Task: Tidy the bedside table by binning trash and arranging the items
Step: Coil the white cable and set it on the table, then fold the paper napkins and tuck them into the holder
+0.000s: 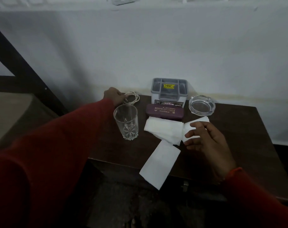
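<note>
On the dark wooden bedside table (238, 129) lie three white tissues: one in the middle (163, 129), one hanging over the front edge (159, 163), and one (197, 123) partly under my right hand (205, 139). That hand hovers with its fingers spread, fingertips touching the tissue. My left hand (113, 96) reaches to the back left corner, with its fingers closed on a coiled white cable (133, 97). An empty drinking glass (126, 122) stands upright near it. A purple spectacle case (164, 111) lies in front of a lidded plastic box (169, 91).
A clear glass ashtray (202, 105) sits at the back right of the table. A white wall (156, 46) rises right behind the table. A dark bed frame (16, 63) and mattress (11, 112) are at the left. The floor below is dark.
</note>
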